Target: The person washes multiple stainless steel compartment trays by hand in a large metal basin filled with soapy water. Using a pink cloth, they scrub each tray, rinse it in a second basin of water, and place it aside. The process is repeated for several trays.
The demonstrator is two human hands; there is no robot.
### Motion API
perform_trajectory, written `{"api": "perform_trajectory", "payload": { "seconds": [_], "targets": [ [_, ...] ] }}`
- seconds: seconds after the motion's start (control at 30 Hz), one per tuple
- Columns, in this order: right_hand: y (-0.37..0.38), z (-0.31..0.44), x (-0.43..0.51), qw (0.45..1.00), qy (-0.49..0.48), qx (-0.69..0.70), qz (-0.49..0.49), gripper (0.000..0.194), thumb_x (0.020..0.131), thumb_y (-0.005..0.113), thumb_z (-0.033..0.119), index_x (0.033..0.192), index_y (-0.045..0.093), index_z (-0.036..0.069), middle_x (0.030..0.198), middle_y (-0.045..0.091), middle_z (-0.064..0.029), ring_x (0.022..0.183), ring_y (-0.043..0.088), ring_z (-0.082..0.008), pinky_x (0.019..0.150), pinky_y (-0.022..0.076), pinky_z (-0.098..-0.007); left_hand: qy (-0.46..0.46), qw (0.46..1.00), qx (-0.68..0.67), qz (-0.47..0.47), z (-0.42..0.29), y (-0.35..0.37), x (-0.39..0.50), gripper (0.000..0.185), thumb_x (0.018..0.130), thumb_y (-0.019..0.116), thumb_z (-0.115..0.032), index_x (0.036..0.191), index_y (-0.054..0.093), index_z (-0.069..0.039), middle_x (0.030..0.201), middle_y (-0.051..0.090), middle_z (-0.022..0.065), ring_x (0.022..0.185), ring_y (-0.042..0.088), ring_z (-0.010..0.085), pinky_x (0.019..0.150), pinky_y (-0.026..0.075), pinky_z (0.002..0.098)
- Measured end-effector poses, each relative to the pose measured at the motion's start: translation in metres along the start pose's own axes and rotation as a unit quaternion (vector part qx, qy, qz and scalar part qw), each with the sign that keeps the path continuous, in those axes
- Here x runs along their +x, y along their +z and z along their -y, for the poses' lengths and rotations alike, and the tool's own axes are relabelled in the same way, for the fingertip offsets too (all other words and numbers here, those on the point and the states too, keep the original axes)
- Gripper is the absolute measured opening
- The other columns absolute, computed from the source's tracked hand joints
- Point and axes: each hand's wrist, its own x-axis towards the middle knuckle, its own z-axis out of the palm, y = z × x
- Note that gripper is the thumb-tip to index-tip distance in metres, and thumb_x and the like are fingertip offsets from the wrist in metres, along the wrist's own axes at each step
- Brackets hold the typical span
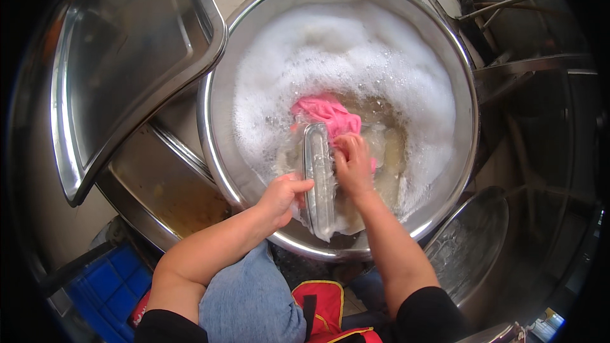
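My left hand (pixel 282 197) grips the near left side of a narrow metal pan (pixel 318 176), its thumb over the rim. The pan is tilted on edge above soapy water in a large round stainless steel basin (pixel 219 119). In my right hand (pixel 352 164) is a bunched pink cloth (pixel 326 112), close along the pan's right side; whether the cloth touches the metal there is hard to see. Part of the cloth trails away over the water. Beneath the hands, other pale items lie in the cloudy water, their shapes unclear.
Thick white foam (pixel 352 33) rings the far side of the basin. Large metal trays (pixel 138 57) lean at the left, overlapping the rim. Below them sits a metal container (pixel 167 190) with brownish liquid. A blue plastic crate (pixel 109 286) is at lower left, a round metal lid-like piece (pixel 472 238) at right.
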Motion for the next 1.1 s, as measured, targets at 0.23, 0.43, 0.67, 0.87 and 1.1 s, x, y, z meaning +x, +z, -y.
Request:
{"api": "perform_trajectory", "payload": {
  "seconds": [0.23,0.43,0.67,0.87,1.1],
  "targets": [
    [-0.046,-0.093,-0.002,0.862,0.494,0.101,-0.051,0.007,0.089,0.060,0.004,0.095,0.064,0.003,0.077,0.066,-0.0113,0.066,0.065,-0.0208,0.059,0.0511,-0.0367,0.008,0.996,-0.014,0.085,-0.020,0.002,-0.010,0.018,0.091,0.068,-0.010,0.108,0.062,-0.004,0.099,0.068,0.0061,0.088,0.066,0.0171,0.080,0.052,0.0342],
    [-0.018,0.043,-0.034,0.935,0.272,0.208,-0.092,0.011,0.093,0.065,0.009,0.102,0.062,0.003,0.091,0.063,-0.0039,0.081,0.059,-0.0136,0.070,0.0479,-0.0292,0.022,0.997,0.012,0.078,-0.016,-0.011,0.002,0.031,0.089,0.068,-0.006,0.118,0.060,0.001,0.108,0.069,0.0116,0.099,0.068,0.0235,0.092,0.053,0.0413],
    [-0.015,0.023,-0.094,0.982,0.094,-0.133,-0.097,0.017,0.089,0.061,0.010,0.106,0.059,0.006,0.103,0.060,-0.0148,0.100,0.057,-0.0372,0.091,0.0447,-0.0469,0.044,0.999,-0.005,-0.023,-0.002,-0.016,0.008,0.044,0.093,0.074,-0.033,0.112,0.063,0.004,0.102,0.070,0.0145,0.091,0.068,0.0218,0.083,0.054,0.0370],
    [-0.027,-0.113,-0.101,0.879,0.364,-0.304,-0.053,0.027,0.095,0.050,0.018,0.117,0.054,0.004,0.116,0.059,-0.0242,0.111,0.055,-0.0434,0.098,0.0425,-0.0519,0.193,0.942,0.227,-0.156,-0.065,-0.045,0.009,0.051,0.090,0.075,-0.041,0.110,0.061,0.003,0.099,0.068,0.0128,0.086,0.068,0.0240,0.079,0.055,0.0360],
    [-0.032,-0.128,-0.068,0.838,0.467,-0.264,-0.101,0.032,0.094,0.052,0.021,0.118,0.051,-0.001,0.116,0.061,-0.0273,0.111,0.058,-0.0434,0.096,0.0464,-0.0507,0.397,0.325,0.838,-0.185,-0.028,-0.035,0.058,0.068,0.081,0.070,-0.010,0.142,0.044,0.005,0.144,0.046,0.0209,0.133,0.044,0.0278,0.111,0.037,0.0408]
  ]
}}
